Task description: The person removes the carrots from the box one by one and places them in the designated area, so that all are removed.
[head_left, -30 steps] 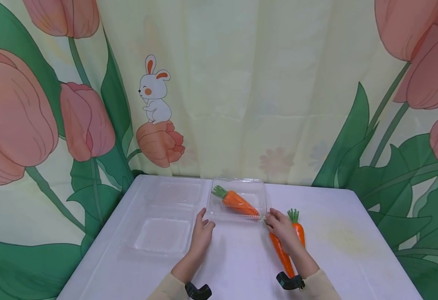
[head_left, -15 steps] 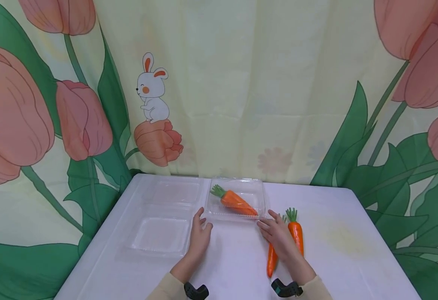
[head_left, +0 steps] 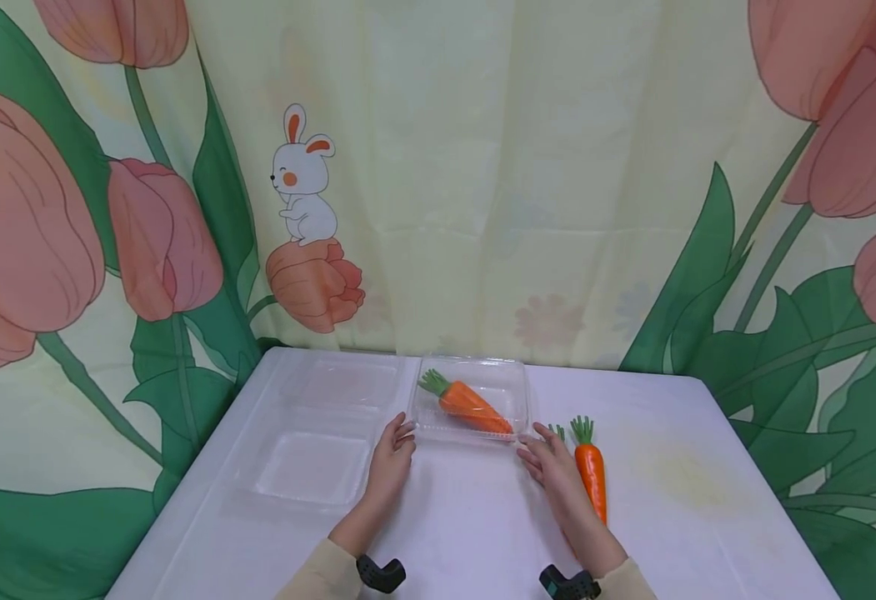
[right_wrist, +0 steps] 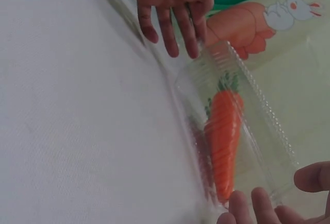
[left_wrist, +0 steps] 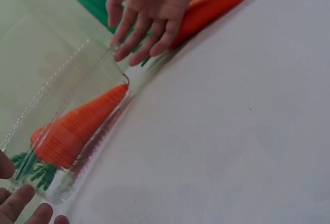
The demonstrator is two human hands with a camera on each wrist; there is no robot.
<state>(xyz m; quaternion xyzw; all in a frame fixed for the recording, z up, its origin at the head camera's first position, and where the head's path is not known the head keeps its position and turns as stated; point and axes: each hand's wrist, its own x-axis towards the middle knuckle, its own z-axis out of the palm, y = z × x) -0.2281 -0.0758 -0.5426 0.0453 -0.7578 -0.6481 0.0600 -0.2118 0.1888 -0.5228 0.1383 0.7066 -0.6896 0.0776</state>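
A clear plastic clamshell box (head_left: 511,393) with its lid down stands at the back middle of the table. Inside it an orange carrot (head_left: 471,407) with green leaves lies aslant. My left hand (head_left: 387,468) is at the box's front left corner, its fingers loosely bent. At the front right corner is my right hand (head_left: 560,477), fingers extended towards the box's end. I cannot tell whether either hand touches the plastic. Beside the right hand lies another carrot (head_left: 592,475); a third carrot shows only its leaves (head_left: 556,431), the rest mostly behind that hand and forearm.
A second clear clamshell box (head_left: 317,467) lies spread open at the left of the white-covered table (head_left: 468,525). Behind the table's far edge hangs a curtain (head_left: 453,208) printed with tulips and a rabbit.
My right hand has come off the carrot beneath it, which has turned and shifted, and moved beside the box. My left hand has drawn nearer the box's left corner. The view has shifted slightly.
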